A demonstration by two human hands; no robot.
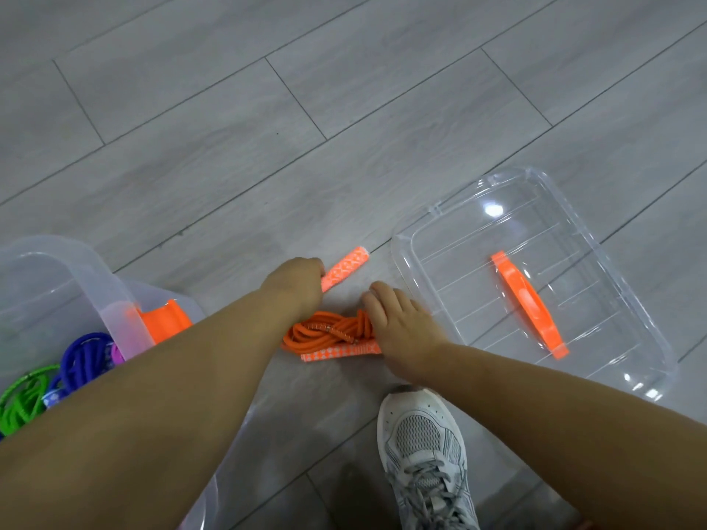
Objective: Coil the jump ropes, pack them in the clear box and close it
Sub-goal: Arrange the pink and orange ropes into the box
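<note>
Head view, rope: coiled orange cord jump rope (pixel 325 332) lies on the grey plank floor (pixel 344 109) between both hands, long axis left-right.
Left hand: left hand (pixel 296 285) is curled round the near end of one orange patterned handle (pixel 346 267), which points up-right.
Right hand: right hand (pixel 401 334) lies over the coil's right end — grip hidden, cannot tell.
Box: clear plastic box (pixel 95 269) stands open to the left, so the left hand is nearer — its clear lid (pixel 478 208) lies to the right.

Our bare forearms reach down and forward, converging. Our left hand (pixel 296 286) is curled round an orange handle (pixel 346 267), knuckles up. Our right hand (pixel 399 332) lies just beside it, palm down, fingers wrapped over the orange rope coil (pixel 325 332).
</note>
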